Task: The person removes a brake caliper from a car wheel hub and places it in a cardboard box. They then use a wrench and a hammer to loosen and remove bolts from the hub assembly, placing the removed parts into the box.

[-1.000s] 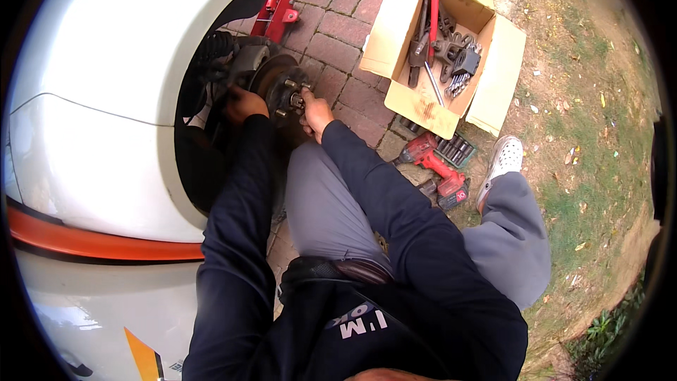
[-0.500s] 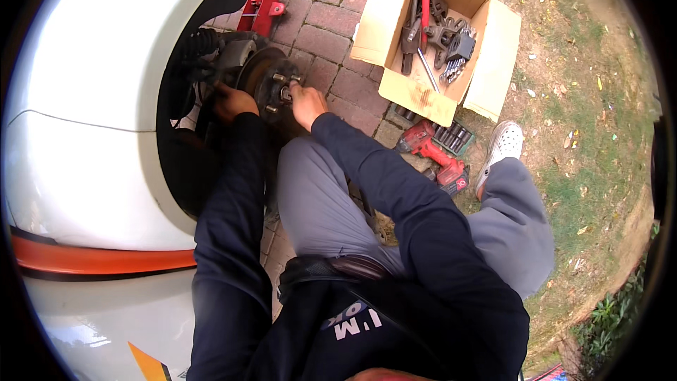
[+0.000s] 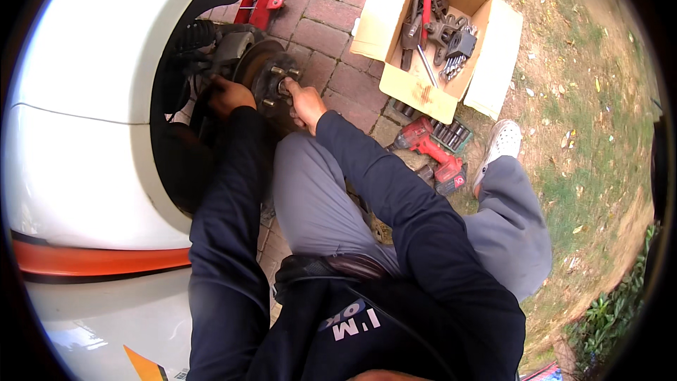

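At the white car's open wheel arch, my left hand [image 3: 233, 98] is closed at the inner side of the rusty brake rotor [image 3: 247, 63]; its fingertips and what they hold are hard to see. My right hand [image 3: 305, 104] grips a small metal piece at the centre of the wheel hub [image 3: 270, 83], among the protruding studs. Behind the rotor are the brake caliper [image 3: 233, 45] and a dark ribbed rubber part [image 3: 198, 37]. My knee is just below both hands.
A red jack [image 3: 261, 5] stands beyond the hub. An open cardboard box [image 3: 417, 98] of metal tools lies at the upper right. A red impact driver [image 3: 434, 153] and a socket set [image 3: 455, 135] lie beside my white clog [image 3: 505, 140]. Grass borders the pavers.
The view has shifted slightly, moving the hub and tools left and up in the picture. Both hands remain at the hub, with the right fingers a little closer around its centre.
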The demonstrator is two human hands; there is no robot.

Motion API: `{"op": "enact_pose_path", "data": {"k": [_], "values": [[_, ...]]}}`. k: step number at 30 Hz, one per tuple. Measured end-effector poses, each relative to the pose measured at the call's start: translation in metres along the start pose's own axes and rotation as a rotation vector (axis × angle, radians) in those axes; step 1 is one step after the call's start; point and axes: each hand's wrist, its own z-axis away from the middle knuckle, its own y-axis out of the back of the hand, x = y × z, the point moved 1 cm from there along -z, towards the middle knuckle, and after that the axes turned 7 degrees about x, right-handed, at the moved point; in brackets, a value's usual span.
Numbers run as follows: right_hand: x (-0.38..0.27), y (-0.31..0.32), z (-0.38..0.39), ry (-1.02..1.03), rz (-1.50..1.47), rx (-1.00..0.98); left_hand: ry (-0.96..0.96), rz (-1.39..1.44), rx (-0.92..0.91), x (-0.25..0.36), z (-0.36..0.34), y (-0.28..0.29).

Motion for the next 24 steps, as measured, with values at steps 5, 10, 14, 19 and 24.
{"op": "enact_pose_path", "data": {"k": [5,10,14,19,24], "values": [[-0.004,0.014,0.015,0.763,0.447,0.303,0.018,-0.044,-0.026,0.001,0.0,0.005],[0.01,0.002,-0.008,0.648,0.327,0.212,-0.032,-0.009,-0.017,-0.003,-0.002,-0.001],[0.009,0.004,-0.009,0.126,0.014,-0.055,-0.045,-0.041,0.012,-0.008,-0.005,-0.003],[0.012,0.004,-0.002,0.439,0.237,0.229,-0.064,-0.011,0.026,-0.011,-0.008,-0.007],[0.001,0.016,0.001,0.82,0.401,0.268,0.002,-0.047,-0.008,0.002,0.001,0.006]]}}
